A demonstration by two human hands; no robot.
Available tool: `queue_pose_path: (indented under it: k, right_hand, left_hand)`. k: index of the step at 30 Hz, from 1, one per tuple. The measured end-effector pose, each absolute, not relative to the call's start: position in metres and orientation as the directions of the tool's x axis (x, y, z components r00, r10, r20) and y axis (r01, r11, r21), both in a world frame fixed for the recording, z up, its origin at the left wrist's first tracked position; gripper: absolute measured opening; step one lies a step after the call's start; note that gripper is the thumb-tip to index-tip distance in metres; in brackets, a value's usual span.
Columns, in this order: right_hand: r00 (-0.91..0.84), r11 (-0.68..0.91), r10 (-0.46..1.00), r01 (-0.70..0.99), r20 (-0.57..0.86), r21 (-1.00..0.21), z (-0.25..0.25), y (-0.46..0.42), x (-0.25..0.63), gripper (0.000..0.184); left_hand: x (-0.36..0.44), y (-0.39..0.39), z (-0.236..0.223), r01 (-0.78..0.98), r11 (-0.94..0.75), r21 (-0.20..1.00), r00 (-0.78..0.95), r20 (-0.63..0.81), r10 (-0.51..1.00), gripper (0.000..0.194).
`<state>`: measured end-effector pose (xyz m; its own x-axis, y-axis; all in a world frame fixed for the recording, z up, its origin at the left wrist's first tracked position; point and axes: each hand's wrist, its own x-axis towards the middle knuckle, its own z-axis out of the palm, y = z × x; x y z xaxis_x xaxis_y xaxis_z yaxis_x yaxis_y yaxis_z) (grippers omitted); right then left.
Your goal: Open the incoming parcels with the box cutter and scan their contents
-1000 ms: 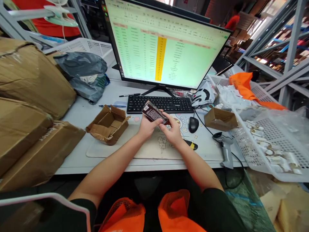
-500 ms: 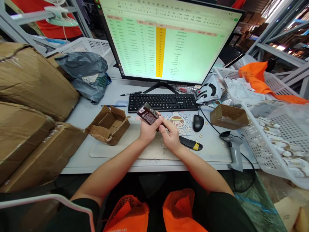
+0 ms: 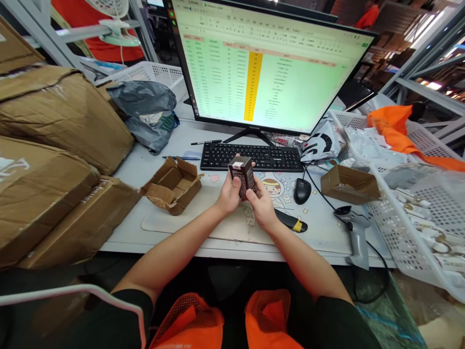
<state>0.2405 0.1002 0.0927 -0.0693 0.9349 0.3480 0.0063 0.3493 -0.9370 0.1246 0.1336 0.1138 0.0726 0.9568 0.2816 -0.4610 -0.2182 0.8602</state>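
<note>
A small dark brown product box (image 3: 242, 177) with a pale label end stands upright between both my hands, above the desk mat (image 3: 203, 218) in front of the keyboard (image 3: 250, 157). My left hand (image 3: 229, 194) wraps its left side, fingers closed on it. My right hand (image 3: 261, 203) grips its lower right side. An opened small cardboard box (image 3: 173, 185) lies empty to the left of my hands. A black and yellow box cutter (image 3: 290, 220) lies just right of my right wrist.
A monitor (image 3: 269, 68) with a green spreadsheet stands behind the keyboard. Mouse (image 3: 302, 190), another small carton (image 3: 348, 183) and a barcode scanner (image 3: 354, 228) lie right. White mesh baskets (image 3: 410, 213) hold small packets. Large brown parcels (image 3: 54, 160) and a grey bag (image 3: 145, 111) crowd the left.
The dark box has been turned from lying slanted to standing upright in my hands. The view has shifted slightly to the left.
</note>
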Motion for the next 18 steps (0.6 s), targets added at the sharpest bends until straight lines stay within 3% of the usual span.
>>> queue_pose_path:
  k: [3, 5, 9, 14, 18]
  right_hand:
    - [0.102, 0.374, 0.913, 0.172, 0.394, -0.911, 0.093, 0.105, 0.245, 0.071]
    - [0.154, 0.380, 0.890, 0.268, 0.429, -0.885, 0.091, 0.106, 0.248, 0.067]
    - [0.060, 0.371, 0.915, 0.265, 0.400, -0.890, 0.090, 0.104, 0.249, 0.076]
    - [-0.039, 0.437, 0.885, 0.418, 0.464, -0.797, 0.096, 0.099, 0.249, 0.059]
    - [-0.075, 0.480, 0.856, 0.482, 0.512, -0.733, 0.097, 0.097, 0.248, 0.056]
  left_hand:
    - [0.125, 0.134, 0.112, -0.463, -0.269, 0.844, 0.007, 0.307, 0.952, 0.098]
    - [0.124, 0.137, 0.110, -0.447, -0.278, 0.850, -0.028, 0.297, 0.954, 0.094]
    - [0.120, 0.140, 0.109, -0.423, -0.315, 0.849, -0.118, 0.293, 0.949, 0.070]
    - [0.125, 0.137, 0.113, -0.558, -0.230, 0.797, -0.111, 0.202, 0.973, 0.065]
    - [0.128, 0.138, 0.120, -0.641, -0.144, 0.754, -0.062, 0.136, 0.989, 0.058]
